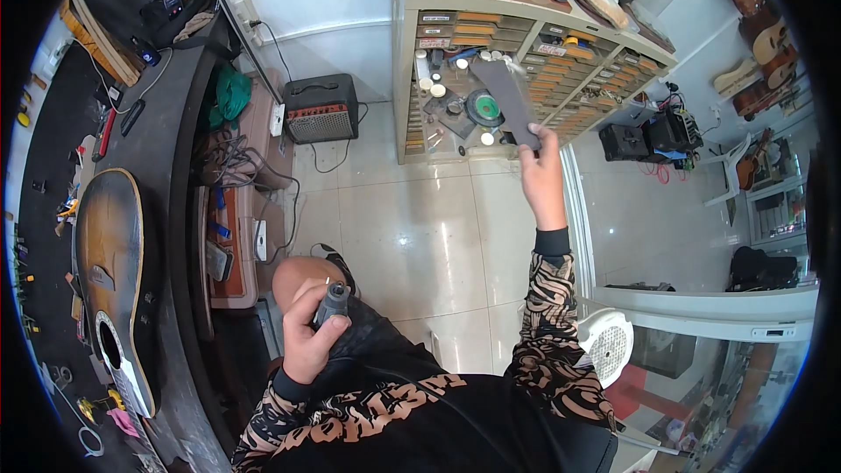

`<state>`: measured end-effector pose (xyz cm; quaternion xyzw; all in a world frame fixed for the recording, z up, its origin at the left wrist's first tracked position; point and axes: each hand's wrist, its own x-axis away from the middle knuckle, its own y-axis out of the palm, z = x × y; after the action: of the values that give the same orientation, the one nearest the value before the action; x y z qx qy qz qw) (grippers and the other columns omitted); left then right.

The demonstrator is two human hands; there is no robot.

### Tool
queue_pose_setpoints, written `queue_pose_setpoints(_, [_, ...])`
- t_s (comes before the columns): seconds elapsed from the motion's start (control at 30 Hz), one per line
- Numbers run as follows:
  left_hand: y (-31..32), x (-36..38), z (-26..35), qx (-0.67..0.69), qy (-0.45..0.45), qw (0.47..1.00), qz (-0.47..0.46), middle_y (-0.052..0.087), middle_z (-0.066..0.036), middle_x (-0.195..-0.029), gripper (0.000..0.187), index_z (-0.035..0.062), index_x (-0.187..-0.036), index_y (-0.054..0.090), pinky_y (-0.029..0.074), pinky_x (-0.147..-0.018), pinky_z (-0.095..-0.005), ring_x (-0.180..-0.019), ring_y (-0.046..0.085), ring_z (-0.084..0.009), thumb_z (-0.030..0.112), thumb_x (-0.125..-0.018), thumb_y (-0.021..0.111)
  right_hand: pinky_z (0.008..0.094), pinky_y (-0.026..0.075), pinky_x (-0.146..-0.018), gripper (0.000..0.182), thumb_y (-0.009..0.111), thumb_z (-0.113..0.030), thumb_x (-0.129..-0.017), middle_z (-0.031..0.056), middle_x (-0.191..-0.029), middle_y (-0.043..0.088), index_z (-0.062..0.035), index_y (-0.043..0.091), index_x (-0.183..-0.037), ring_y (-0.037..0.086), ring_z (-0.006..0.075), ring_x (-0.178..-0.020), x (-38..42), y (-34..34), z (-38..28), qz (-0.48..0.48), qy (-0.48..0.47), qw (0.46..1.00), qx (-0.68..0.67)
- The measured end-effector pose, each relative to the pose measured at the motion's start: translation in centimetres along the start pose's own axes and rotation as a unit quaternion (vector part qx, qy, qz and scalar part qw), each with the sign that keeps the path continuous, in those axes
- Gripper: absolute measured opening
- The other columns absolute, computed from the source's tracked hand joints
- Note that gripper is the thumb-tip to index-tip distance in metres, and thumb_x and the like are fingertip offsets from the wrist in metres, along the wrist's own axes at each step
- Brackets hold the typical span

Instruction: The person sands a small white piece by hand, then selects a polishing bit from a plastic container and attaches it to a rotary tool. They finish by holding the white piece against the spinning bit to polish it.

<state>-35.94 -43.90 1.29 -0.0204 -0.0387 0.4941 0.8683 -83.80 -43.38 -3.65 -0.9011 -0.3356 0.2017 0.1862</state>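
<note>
My left hand (308, 333) is wrapped round a dark rotary tool (333, 305), held above my lap, with its nose end up. My right hand (543, 166) reaches forward and pinches the near end of a long grey strip of sandpaper (510, 98). The strip slants away over a cluttered cabinet shelf, hiding part of it. Just left of the strip lies a round disc with a green centre (484, 107). Small white-lidded containers (436, 89) stand around it.
An acoustic guitar body (109, 271) lies on the dark workbench (171, 201) at left. A small amplifier (321, 109) stands on the tiled floor (412, 236). The cabinet (406, 79) has many small drawers. A white stool (606, 346) is by my right arm, near a glass door frame.
</note>
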Motion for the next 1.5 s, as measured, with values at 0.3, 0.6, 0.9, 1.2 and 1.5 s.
queue_pose_setpoints(0.3, [0.1,0.5,-0.3,0.003,-0.005,1.000,-0.003,0.073,-0.012,-0.117,0.044,-0.0063,-0.127,0.078,0.052,-0.106,-0.0388,-0.113,0.068,-0.0272,0.025,-0.098,0.087,0.0594,0.053,-0.102,0.035,0.081,-0.030,-0.108,0.0202,-0.126,0.070,-0.0069,0.075,-0.134,0.070,0.0451,-0.123,-4.3,1.4,-0.8,0.070,-0.135,0.908,0.391])
queue_pose_setpoints(0.6, [-0.1,1.4,0.0,0.000,0.000,1.000,0.004,0.074,-0.013,-0.120,0.044,-0.0069,-0.129,0.077,0.052,-0.107,-0.0390,-0.116,0.069,-0.0272,0.025,-0.100,0.087,0.0656,0.056,-0.109,0.068,0.054,-0.055,-0.122,0.0407,-0.138,0.076,0.0082,0.074,-0.137,0.075,0.0582,-0.127,-15.7,3.5,5.9,0.002,0.054,0.974,0.218])
queue_pose_setpoints(0.9, [-0.9,2.2,-0.4,-0.003,0.005,1.000,0.015,0.074,-0.013,-0.122,0.044,-0.0074,-0.131,0.077,0.053,-0.106,-0.0380,-0.116,0.071,-0.0266,0.025,-0.102,0.086,0.0635,0.055,-0.105,0.059,0.046,-0.040,-0.127,0.0418,-0.121,0.076,0.0092,0.077,-0.122,0.070,0.0632,-0.119,-12.5,-0.7,8.1,-0.048,-0.007,0.981,0.190])
queue_pose_setpoints(1.2, [-1.3,4.9,0.0,0.016,0.017,0.997,0.073,0.066,-0.010,-0.117,0.064,-0.0100,-0.132,0.076,0.060,-0.079,-0.0335,-0.084,0.077,-0.0201,0.050,-0.110,0.079,0.0540,0.057,-0.098,0.050,0.052,-0.038,-0.128,0.0336,-0.112,0.078,0.0057,0.075,-0.121,0.072,0.0564,-0.108,-0.8,-5.6,1.7,-0.178,-0.030,0.972,0.153])
queue_pose_setpoints(1.5, [-3.7,23.4,0.6,-0.036,0.090,0.941,0.324,0.067,-0.012,-0.123,0.060,-0.0082,-0.134,0.078,0.060,-0.084,-0.0333,-0.093,0.075,-0.0191,0.045,-0.106,0.082,0.0445,0.058,-0.095,0.044,0.056,-0.035,-0.127,0.0216,-0.101,0.076,0.0049,0.073,-0.120,0.072,0.0369,-0.095,10.4,10.2,-12.5,-0.566,-0.207,0.798,0.018])
